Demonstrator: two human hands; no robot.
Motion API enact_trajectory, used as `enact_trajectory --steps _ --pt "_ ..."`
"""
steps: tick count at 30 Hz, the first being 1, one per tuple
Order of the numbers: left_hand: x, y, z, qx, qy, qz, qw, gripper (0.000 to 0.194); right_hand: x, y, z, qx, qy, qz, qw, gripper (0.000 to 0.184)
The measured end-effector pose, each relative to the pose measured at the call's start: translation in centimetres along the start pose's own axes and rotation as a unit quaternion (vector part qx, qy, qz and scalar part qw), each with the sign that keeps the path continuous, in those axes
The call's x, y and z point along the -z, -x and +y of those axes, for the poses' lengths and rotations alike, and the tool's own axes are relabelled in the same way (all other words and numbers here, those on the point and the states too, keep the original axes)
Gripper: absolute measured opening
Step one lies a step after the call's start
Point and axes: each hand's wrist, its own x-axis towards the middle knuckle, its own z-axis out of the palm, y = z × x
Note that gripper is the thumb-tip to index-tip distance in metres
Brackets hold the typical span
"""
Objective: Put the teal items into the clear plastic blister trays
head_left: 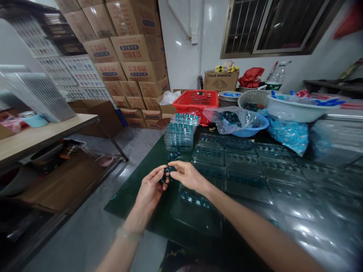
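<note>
Stacked cardboard cartons fill the back wall, with a barred window to the right and a wooden shelf table at left. Dark green work table in front of the person, mostly covered by clear plastic blister trays lying flat, many with teal pieces in their cavities. Far end of table: red plastic basket, white basin holding blue items, blue bowl with a clear plastic bag in it. Stack of clear trays filled with teal pieces stands just ahead of the hands, small loose teal heap on the green surface between that stack and the hands. Left hand and right hand are together above the table edge, over a clear tray. Left fingers curled closed around a cluster of small teal pieces, right fingers pinched down on it from the other side, exact piece shape too small to tell. Pale bracelet on left wrist
</note>
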Motion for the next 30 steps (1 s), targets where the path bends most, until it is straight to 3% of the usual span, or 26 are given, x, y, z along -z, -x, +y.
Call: enact_trajectory --steps 6,11,15,20,24,27,30 --pt "-1.0 0.4 -0.8 0.018 -0.001 -0.020 1.000 0.013 0.6 1.9 -0.2 -0.003 -0.001 0.009 1.000 0.014" --pt "1.4 -0.8 -0.2 0.037 0.023 0.012 0.999 0.006 3.0 4.3 -0.1 -0.044 -0.017 -0.036 0.998 0.013" --pt "2.8 -0.8 0.3 0.041 0.034 0.021 0.998 0.006 4.6 5.0 0.2 -0.072 -0.009 -0.014 0.997 0.027" --pt "1.9 0.3 0.0 0.050 0.027 0.015 0.998 0.008 2.7 2.3 0.3 0.001 0.176 0.036 0.984 0.032" --pt "1.1 1.2 -0.1 0.039 0.015 0.027 0.999 0.012 0.8 1.2 -0.8 0.043 0.244 0.068 0.967 0.034" --pt "0.5 1.7 -0.2 0.031 0.000 0.028 0.999 0.014 0.1 2.1 -1.5 0.054 0.225 0.035 0.972 0.032" --pt "-0.4 2.1 -0.5 0.020 -0.021 0.023 0.999 0.011 -0.2 3.4 -1.5 0.004 0.110 0.005 0.994 0.021"
